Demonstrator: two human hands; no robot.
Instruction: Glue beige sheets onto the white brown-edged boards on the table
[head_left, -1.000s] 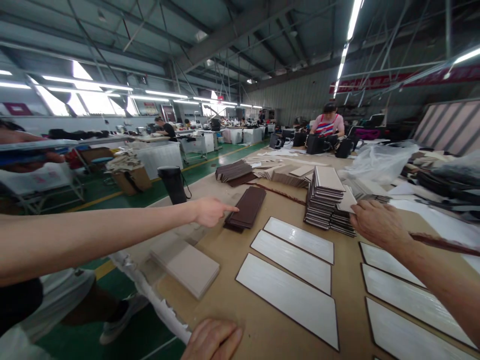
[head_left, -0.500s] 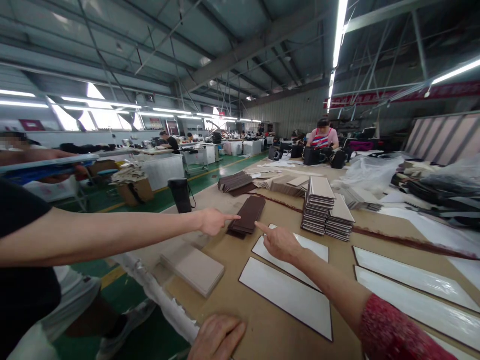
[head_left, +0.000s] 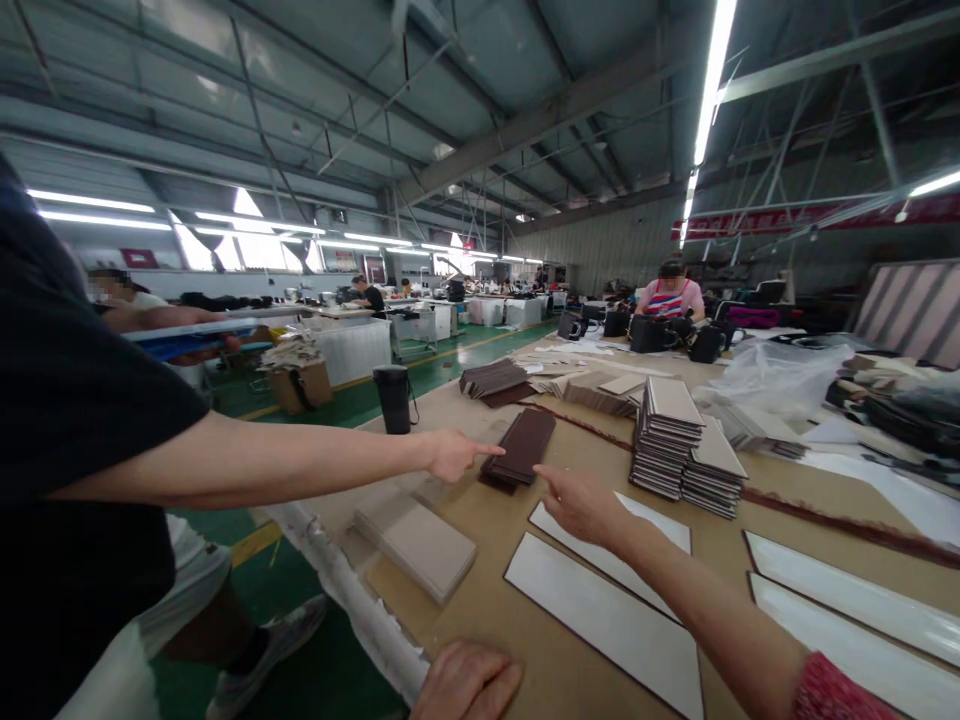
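Note:
My right hand (head_left: 581,503) reaches over the table with its index finger stretched out and the other fingers curled, holding nothing. Its fingertip is at the near right edge of a small stack of dark brown panels (head_left: 525,445); whether it touches, I cannot tell. Under and beside my right forearm lie two white glossy panels with dark edges, the nearer white panel (head_left: 600,620) showing almost whole. My left hand (head_left: 469,682) rests on the table at the bottom edge, fingers lying down, nothing visible in it. From the left, a co-worker's hand (head_left: 454,455) points at the same brown stack.
A grey-beige stack of boards (head_left: 420,545) lies near the left table edge. Tall stacks of panels (head_left: 667,430) stand beyond my right hand. A black cylindrical case (head_left: 393,398) stands at the far left edge. Another person (head_left: 671,295) works among black bags behind.
The view has turned a little to the left, so everything sits further right. Both pointing hands stay at the brown stack. The co-worker's body shows more at the left.

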